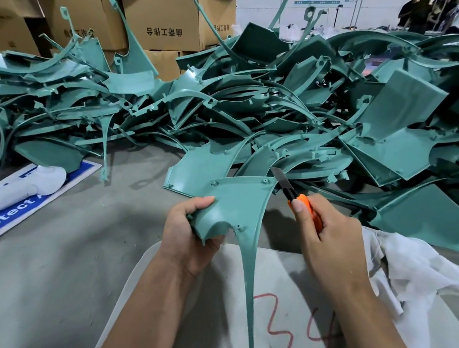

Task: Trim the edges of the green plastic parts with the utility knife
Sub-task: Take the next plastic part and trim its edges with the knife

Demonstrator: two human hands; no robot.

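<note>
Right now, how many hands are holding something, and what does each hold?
2. The left hand grips the lower end of a curved green plastic part; the right hand grips an orange utility knife at that part's upper right corner.

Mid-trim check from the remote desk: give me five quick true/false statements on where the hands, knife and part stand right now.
1. The right hand grips the orange utility knife. True.
2. The knife's blade is retracted. False: the blade is extended, at the upper right corner of the held green part.
3. The left hand holds the green part by its lower left end. True.
4. The held part lies flat on the floor, untouched. False: it is lifted in the left hand.
5. The pile of green parts lies behind the hands. True.
</note>
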